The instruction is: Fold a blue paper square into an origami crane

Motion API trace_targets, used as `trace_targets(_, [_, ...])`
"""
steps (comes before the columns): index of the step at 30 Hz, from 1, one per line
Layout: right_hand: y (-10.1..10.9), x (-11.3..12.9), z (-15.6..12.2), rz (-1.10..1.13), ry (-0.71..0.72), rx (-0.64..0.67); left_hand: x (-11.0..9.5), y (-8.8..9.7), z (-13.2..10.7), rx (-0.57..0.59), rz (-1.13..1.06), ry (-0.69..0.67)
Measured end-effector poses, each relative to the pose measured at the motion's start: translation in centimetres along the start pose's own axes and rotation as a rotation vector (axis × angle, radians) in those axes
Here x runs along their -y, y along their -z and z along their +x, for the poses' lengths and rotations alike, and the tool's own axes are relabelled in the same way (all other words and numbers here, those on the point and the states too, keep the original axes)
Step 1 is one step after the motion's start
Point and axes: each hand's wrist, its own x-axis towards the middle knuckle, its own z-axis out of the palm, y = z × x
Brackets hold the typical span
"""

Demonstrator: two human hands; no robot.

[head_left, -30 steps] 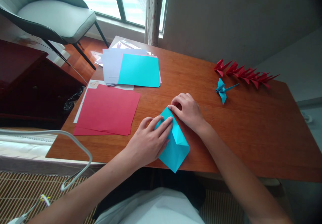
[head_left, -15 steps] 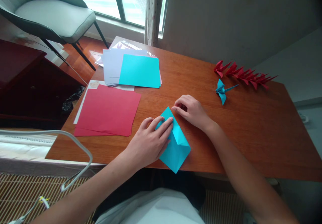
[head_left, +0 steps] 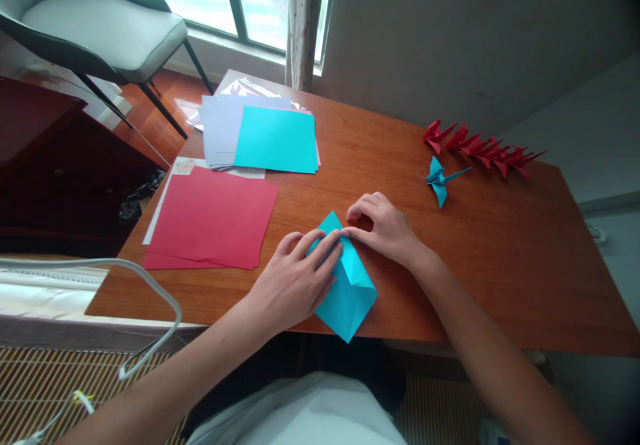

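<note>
A partly folded sheet of bright blue paper [head_left: 345, 305] lies at the table's near edge, one corner reaching past it. My left hand [head_left: 300, 275] rests flat across its left side, fingers stretched over the upper part. At the paper's upper right edge, the thumb of my right hand [head_left: 383, 225] touches down beside my left fingertips. The right hand's other fingers are curled but stand apart from the thumb, with nothing visible between them. The left hand covers part of the paper's folds.
Red sheets [head_left: 213, 218] lie to the left on the wooden table [head_left: 480, 265]. Behind them a blue sheet [head_left: 277, 138] tops white papers [head_left: 220, 128]. A blue paper crane [head_left: 437, 180] stands at the right, near a row of red paper cranes [head_left: 483, 150]. A white cable [head_left: 160, 288] loops at the left.
My right thumb has extended left onto the paper's edge, close to the left fingertips. The left hand and the folded paper stay nearly in place; the view has shifted slightly.
</note>
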Motion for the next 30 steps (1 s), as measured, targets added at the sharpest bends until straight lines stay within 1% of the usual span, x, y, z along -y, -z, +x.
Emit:
trace_targets(3, [-0.4,-0.3,1.0,0.009,-0.003,-0.013,0.0,-0.1,0.0,0.002,-0.009,0.007])
trace_targets(10, [-1.3,-0.6,3.6,-0.003,-0.065,-0.091,0.0,-0.1,0.0,-0.014,-0.009,0.004])
trace_targets(14, [-1.2,-1.1,4.4,0.004,-0.061,-0.093,0.0,-0.1,0.0,-0.019,-0.012,0.004])
trace_targets(18, [-0.7,-1.5,4.2,0.068,0.017,-0.048,0.0,-0.1,0.0,-0.030,-0.013,0.005])
trace_targets(23, [-0.1,-1.5,3.4,0.013,0.083,0.009,0.0,0.0,0.0,-0.029,-0.012,0.005])
trace_targets(27, [0.5,-1.6,2.6,0.016,0.144,0.077,0.0,0.0,0.0,-0.022,-0.007,0.009])
trace_targets(30, [1.1,-1.5,1.7,-0.015,0.163,0.129,-0.1,0.1,0.0,-0.017,-0.007,0.012])
